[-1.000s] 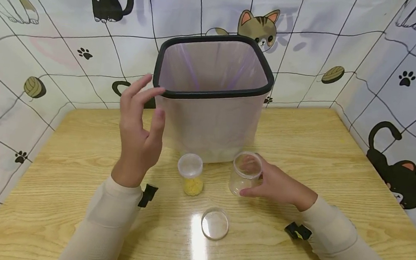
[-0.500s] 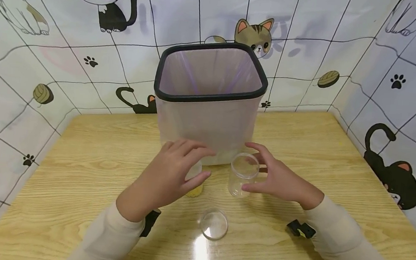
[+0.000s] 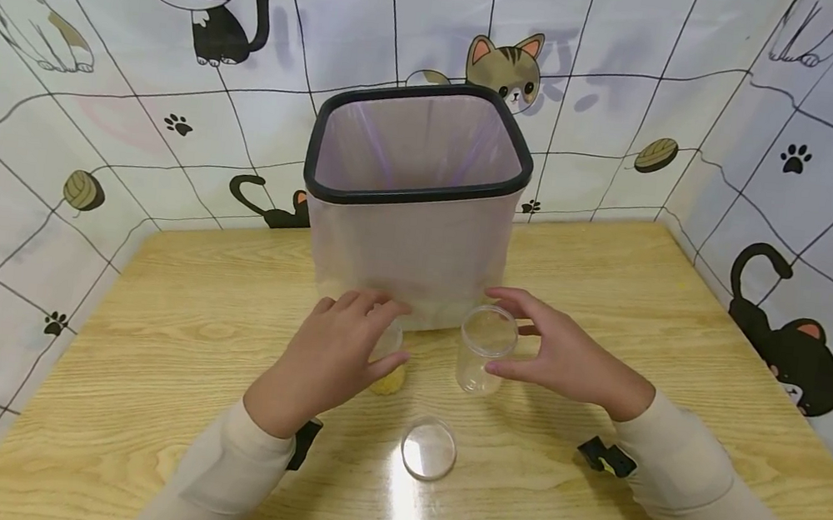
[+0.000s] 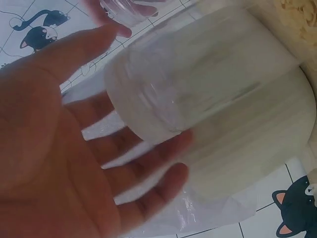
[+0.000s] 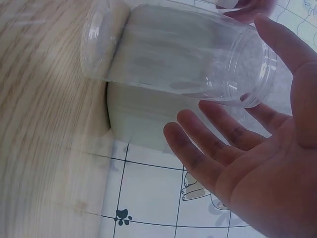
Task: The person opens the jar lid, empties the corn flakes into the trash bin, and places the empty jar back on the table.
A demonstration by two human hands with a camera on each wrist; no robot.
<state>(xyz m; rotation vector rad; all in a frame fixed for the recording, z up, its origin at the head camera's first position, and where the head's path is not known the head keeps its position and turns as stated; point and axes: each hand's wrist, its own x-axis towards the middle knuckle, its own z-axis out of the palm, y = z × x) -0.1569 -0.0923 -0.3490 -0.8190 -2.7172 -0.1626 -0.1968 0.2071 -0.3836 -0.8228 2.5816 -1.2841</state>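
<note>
A clear open jar (image 3: 485,354) stands upright on the table in front of the bin. My right hand (image 3: 565,358) is curved loosely around its right side, thumb in front and fingers behind; the right wrist view has the relaxed fingers (image 5: 213,144) spread beside the jar's rim. To the left, a second jar (image 4: 213,64) has a whitish lid (image 4: 133,99) and small yellow pieces (image 4: 299,17) at its bottom. My left hand (image 3: 332,356) is cupped loosely about its lid, partly hiding it in the head view. A round transparent lid (image 3: 428,448) lies flat nearer to me.
A pale bin (image 3: 410,251) with a black rim stands behind both jars, its mouth facing up. The wooden table (image 3: 193,314) meets walls (image 3: 612,103) with a cat print at the back and sides.
My left hand has come down from its raised place left of the bin to the lidded jar. The right hand's fingers have loosened and spread around the open jar.
</note>
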